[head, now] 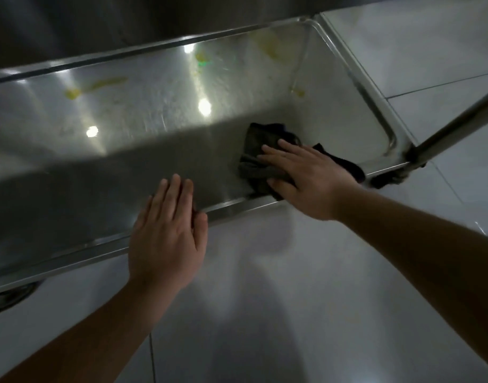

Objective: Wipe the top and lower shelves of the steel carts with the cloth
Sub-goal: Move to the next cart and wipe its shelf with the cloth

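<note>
1. Cloth (260, 158): dark, crumpled, lying on the lower shelf (154, 150) near its right end, close to the front rim.
2. Right hand (306, 175): fingers straight and flat, pressing the cloth onto the steel; nothing is gripped.
3. Left hand (168, 230): fingers straight and together, over the front rim (231, 206); whether it touches the rim cannot be told.
4. Yellow smears (99, 87): several marks along the far side of the shelf, well apart from the cloth.
5. Cart post (458, 128) rises at the right corner; tiled floor (292, 299) lies below.
6. Step in hand: wiping the lower shelf, judged partly done. The next move calls for pushing the cloth away and leftward across the smears, with firm pressure.
</note>
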The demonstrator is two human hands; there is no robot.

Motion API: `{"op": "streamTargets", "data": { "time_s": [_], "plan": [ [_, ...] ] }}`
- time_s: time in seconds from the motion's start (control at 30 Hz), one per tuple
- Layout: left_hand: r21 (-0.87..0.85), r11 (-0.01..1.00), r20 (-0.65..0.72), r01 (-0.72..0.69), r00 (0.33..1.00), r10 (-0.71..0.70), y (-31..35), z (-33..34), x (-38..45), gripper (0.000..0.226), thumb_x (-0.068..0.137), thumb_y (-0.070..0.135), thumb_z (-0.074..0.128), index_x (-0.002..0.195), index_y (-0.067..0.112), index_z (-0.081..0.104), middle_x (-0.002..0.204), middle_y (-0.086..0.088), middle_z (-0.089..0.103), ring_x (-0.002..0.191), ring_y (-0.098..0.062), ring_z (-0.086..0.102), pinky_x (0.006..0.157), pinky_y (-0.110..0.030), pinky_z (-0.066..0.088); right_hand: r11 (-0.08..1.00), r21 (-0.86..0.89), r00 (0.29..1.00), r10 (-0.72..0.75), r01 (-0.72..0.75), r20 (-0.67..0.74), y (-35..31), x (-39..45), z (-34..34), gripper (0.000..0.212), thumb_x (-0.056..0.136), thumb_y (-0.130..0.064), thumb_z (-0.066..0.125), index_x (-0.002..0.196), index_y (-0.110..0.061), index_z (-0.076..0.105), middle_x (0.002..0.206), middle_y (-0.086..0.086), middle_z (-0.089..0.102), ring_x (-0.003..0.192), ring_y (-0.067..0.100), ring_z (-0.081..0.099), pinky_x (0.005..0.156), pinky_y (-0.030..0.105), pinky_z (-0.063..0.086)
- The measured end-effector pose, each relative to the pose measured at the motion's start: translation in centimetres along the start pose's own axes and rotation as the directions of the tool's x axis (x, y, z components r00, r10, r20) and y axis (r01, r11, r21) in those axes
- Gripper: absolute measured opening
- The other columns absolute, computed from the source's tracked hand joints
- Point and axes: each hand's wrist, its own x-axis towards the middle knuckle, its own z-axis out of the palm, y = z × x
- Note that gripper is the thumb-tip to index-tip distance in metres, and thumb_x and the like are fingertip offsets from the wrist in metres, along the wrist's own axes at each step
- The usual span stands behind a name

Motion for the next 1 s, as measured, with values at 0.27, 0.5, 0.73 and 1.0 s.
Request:
{"op": "streamTargets", "data": {
  "time_s": [0.27,0.5,0.73,1.0],
  "plan": [
    [0.06,0.998,-0.016,0.005,1.0,-0.004,0.0,0.5,0.1,0.064,0.107,0.038,0.032,0.158,0.001,0.043,0.166,-0.02,0.037,0.156,-0.037,0.033,0.123,-0.055,0.033,0.625,0.206,0.599,0.781,-0.753,-0.177,10.4,4.8,-3.4,0.072,0.102,-0.053,0.021,0.167,-0.024,0.016,0.176,-0.001,0.007,0.162,0.027,-0.001,0.13,0.051,0.001],
    [0.07,0.998,-0.003,0.007,1.0,-0.007,-0.2,0.9,0.1,0.064,0.106,0.038,0.033,0.158,0.001,0.044,0.165,-0.02,0.039,0.155,-0.037,0.035,0.123,-0.054,0.034,0.889,0.182,0.862,0.455,-0.421,-0.225,-7.2,11.2,0.3,0.064,0.101,-0.051,0.041,0.159,-0.024,0.037,0.168,0.001,0.033,0.156,0.022,0.021,0.125,0.044,0.015],
    [0.051,0.999,0.004,0.007,1.0,-0.007,-0.6,0.9,-0.1,0.064,0.107,0.041,0.032,0.159,0.003,0.044,0.166,-0.018,0.038,0.156,-0.035,0.035,0.124,-0.052,0.032,0.989,0.091,0.976,0.133,-0.118,-0.172,-6.2,10.8,0.2,0.055,0.103,-0.053,0.042,0.155,-0.034,0.044,0.166,-0.008,0.037,0.154,0.019,0.029,0.125,0.038,0.023],
    [0.017,0.999,0.053,0.049,0.997,-0.05,0.3,0.5,0.1,0.066,0.107,0.042,0.029,0.161,0.006,0.04,0.168,-0.016,0.035,0.158,-0.033,0.029,0.127,-0.05,0.027,0.604,0.265,0.568,0.797,-0.752,-0.204,6.8,4.9,-2.7,0.076,0.097,-0.055,0.023,0.164,-0.019,0.024,0.173,0.006,0.021,0.16,0.028,0.011,0.129,0.053,0.009]
  ]
}}
